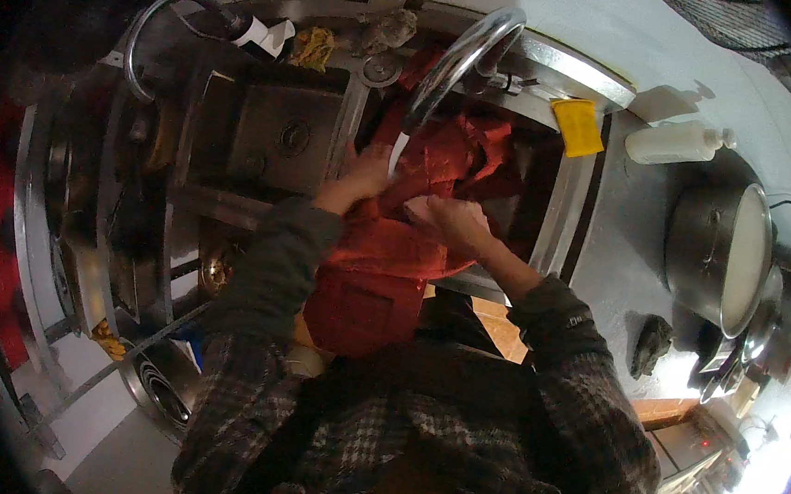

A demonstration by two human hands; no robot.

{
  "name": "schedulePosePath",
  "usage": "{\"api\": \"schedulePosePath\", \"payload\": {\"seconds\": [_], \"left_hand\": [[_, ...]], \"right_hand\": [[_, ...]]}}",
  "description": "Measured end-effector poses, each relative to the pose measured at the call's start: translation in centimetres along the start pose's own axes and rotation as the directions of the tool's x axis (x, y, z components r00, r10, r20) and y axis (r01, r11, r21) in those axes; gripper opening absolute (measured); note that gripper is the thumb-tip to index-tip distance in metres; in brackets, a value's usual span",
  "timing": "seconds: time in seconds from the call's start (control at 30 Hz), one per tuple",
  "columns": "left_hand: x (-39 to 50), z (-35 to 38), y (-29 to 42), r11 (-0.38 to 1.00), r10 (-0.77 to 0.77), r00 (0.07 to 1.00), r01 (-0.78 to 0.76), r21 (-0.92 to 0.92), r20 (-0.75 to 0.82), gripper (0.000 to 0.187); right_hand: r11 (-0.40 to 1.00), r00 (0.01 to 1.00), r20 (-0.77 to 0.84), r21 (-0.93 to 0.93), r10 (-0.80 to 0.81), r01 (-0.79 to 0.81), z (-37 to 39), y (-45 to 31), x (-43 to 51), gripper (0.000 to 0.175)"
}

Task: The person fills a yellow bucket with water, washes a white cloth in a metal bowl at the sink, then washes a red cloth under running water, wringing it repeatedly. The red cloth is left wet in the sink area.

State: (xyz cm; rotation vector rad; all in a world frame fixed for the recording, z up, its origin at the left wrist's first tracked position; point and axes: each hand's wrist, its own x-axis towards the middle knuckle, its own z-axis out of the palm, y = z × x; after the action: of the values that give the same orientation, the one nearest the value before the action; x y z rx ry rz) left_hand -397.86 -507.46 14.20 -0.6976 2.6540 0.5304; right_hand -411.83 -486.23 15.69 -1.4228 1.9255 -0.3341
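Observation:
A large piece of red fabric (395, 247) lies in the right-hand sink basin and drapes over its front edge. It looks like an apron or other garment, but its kind is not certain. My left hand (366, 175) is on the cloth beside the pale end of the chrome gooseneck faucet (466, 57); it is blurred, and its fingers are partly hidden. In my right hand (456, 222) is a pale pink object (418, 209), mostly covered by the fingers, against the red fabric. Whether water runs from the faucet cannot be told.
Left of the cloth is a second steel basin (275, 133). A yellow sponge cloth (578, 127) lies on the right rim. On the right counter stand a large steel pot (705, 250) and a pale bottle (675, 144). Behind the basins lies a yellow scrubber (312, 49).

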Motion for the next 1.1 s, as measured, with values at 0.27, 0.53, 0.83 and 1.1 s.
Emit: {"api": "schedulePosePath", "payload": {"seconds": [0.27, 0.53, 0.83, 1.1], "left_hand": [[4.1, -0.9, 5.8, 0.935, -0.154, 0.963, 0.213, -0.282, 0.22, 0.064], [-6.3, -6.4, 1.6, 0.241, -0.246, 0.957, -0.095, -0.966, -0.156, 0.053], [-14.1, 1.3, 3.2, 0.72, -0.298, 0.954, 0.254, -0.645, 0.044, 0.047], [-17.4, 0.7, 4.0, 0.68, -0.41, 0.908, 0.37, -0.633, 0.09, 0.051]], "right_hand": [[0.99, 0.965, -0.221, -0.034, -0.143, 0.139, -3.7, -2.1, -3.2, 0.036], [0.979, 0.84, -0.53, 0.202, 0.114, -0.006, -7.0, 0.3, -3.9, 0.045], [0.999, 0.975, -0.215, -0.002, -0.049, 0.05, -7.7, -7.2, 4.5, 0.039], [0.899, 0.973, 0.15, 0.427, -0.173, 0.094, -1.4, 4.0, 17.5, 0.031]]}}
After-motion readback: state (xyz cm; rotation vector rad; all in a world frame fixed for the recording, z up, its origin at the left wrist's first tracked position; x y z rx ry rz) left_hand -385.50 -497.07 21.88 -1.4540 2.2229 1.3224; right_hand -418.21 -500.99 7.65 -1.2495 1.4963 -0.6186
